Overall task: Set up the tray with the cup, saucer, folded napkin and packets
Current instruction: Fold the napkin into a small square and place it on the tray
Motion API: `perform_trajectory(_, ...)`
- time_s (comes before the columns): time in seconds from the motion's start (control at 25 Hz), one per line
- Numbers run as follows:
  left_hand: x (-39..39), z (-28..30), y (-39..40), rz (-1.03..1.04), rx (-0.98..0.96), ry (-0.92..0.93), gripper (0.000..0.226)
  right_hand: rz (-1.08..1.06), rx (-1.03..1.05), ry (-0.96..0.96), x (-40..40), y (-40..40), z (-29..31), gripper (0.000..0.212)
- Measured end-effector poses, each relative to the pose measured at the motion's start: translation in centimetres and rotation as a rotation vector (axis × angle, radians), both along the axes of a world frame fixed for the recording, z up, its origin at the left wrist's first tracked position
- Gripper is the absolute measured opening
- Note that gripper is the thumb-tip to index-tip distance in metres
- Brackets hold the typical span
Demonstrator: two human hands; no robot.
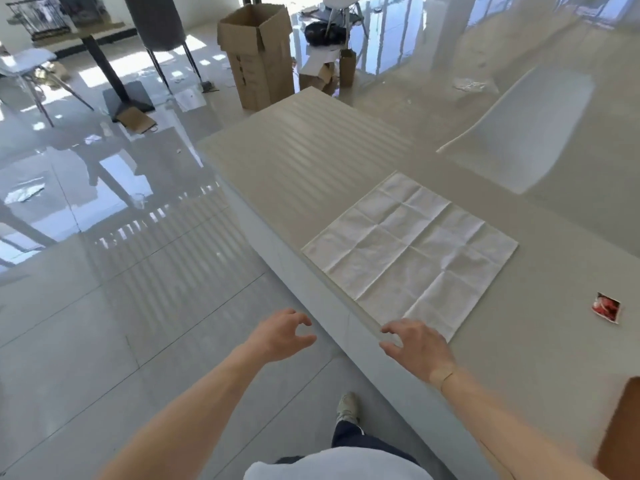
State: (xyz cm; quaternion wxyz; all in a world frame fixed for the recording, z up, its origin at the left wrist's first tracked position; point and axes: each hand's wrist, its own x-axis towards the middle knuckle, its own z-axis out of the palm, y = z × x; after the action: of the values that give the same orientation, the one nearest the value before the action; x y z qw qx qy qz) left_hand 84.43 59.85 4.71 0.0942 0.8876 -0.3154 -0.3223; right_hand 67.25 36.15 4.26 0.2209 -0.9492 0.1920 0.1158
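Folding the napkin (410, 252) looks like the step in hand: it lies spread flat and creased on the pale surface (311, 161), one side running along the near edge, its nearest corner just beside or under the right hand (417, 344). To do it well, each hand should probably take a corner on that near edge, lift together, carry the edge over to meet the far one, then press the crease along the existing fold lines so the layers stay square. The right hand hovers at the corner with fingers spread and loosely bent, holding nothing; whether the fingertips touch the cloth I cannot tell. The left hand (282, 336) hangs off the surface over the floor (104, 306), fingers loosely curled and empty, so it must come across to the other near corner. A white chair (526, 133) stands beyond the far side, and a cardboard box (258, 53) on the floor, both well apart from the work. A brown edge (620, 431) at lower right may be the tray. One red packet (606, 307) lies right of the napkin, apart from it; no cup or saucer shows.
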Motion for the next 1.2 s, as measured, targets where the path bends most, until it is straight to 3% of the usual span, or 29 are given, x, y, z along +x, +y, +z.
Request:
perform_trajectory(0.32, 10.3, -2.9, -7.1, -0.450, 0.039, -0.265, 0.043, -0.246, -0.093, 0.017, -1.8, -3.2, -2.7, 0.043)
perform_trajectory(0.64, 19.1, -5.9, -10.9, -0.782, -0.049, -0.378, 0.064, -0.501, -0.109, 0.174, -2.0, -0.3, -6.1, 0.067)
perform_trajectory(0.96, 21.8, -6.8, -9.8, -0.880, -0.231, -0.306, 0.063, -0.720, -0.122, 0.192, -0.8, 3.9, -4.9, 0.072)
perform_trajectory(1.08, 22.0, -7.0, -9.1, -0.888, -0.254, -0.296, 0.064, -0.713, -0.269, 0.084, -0.8, 5.5, -5.0, 0.074)
perform_trajectory(1.2, 22.2, -6.5, -8.7, -0.898, -0.322, -0.317, 0.042, -0.708, -0.337, 0.002, -1.5, 6.4, -5.2, 0.066)
